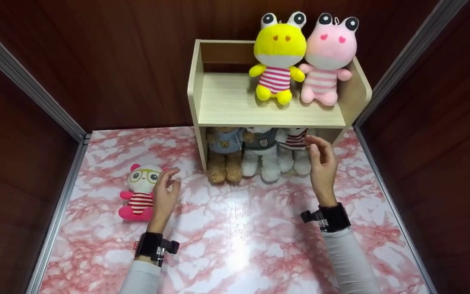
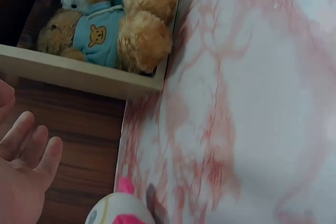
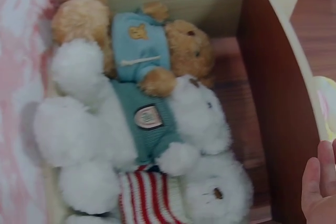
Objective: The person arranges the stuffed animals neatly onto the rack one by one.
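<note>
My left hand [image 1: 165,200], fingers loosely bent and holding nothing, is over the right side of a pink-and-white panda plush [image 1: 140,204] with yellow glasses, hiding part of it. Whether it touches the panda I cannot tell. My right hand [image 1: 324,169] hovers empty before the lower right of a pale wooden shelf [image 1: 227,98]. In the lower compartment sit a brown teddy bear [image 3: 139,38] in a blue top, a white bear [image 3: 149,119] in a green-grey top and a white bear [image 3: 152,198] in red stripes. A yellow frog plush [image 1: 280,49] and a pink frog plush [image 1: 331,49] sit on top.
The shelf stands against a dark wood-grain back wall [image 1: 145,61] on a pink-and-white marbled surface [image 1: 227,228]. Dark panels with metal edge strips [image 1: 398,179] flank both sides. Left of the yellow frog, the upper board [image 1: 222,110] is bare.
</note>
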Demonstrator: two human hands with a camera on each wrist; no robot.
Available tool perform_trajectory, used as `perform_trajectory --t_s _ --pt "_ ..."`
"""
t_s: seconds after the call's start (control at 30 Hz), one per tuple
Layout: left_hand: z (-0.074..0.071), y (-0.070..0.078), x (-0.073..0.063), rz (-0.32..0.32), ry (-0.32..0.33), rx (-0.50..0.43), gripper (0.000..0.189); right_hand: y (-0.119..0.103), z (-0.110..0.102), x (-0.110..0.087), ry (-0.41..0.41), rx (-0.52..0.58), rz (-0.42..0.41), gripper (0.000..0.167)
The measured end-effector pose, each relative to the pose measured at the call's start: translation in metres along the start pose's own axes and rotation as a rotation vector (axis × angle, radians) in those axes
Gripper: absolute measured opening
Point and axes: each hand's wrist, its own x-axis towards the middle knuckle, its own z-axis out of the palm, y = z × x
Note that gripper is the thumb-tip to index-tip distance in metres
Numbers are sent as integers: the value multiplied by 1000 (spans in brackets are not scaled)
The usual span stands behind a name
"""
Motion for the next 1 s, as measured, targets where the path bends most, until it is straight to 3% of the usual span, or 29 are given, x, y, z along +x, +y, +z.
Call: perform_trajectory --t_s 0.17,0.37,0.53,0.67,1.0 --pt "-16 -2 9 4 33 59 31 4 -1 -10 -11 -49 52 26" --pt "-35 -8 22 3 97 250 27 -2 2 -19 -43 -78 80 28" --pt "-47 -17 28 -79 141 416 28 3 -1 -22 -55 -82 80 28" --pt "-56 -26 30 -163 153 521 40 6 -3 -23 -57 -82 85 27" --pt "-67 -52 20 -312 113 641 82 12 -5 -26 -55 -122 108 27"
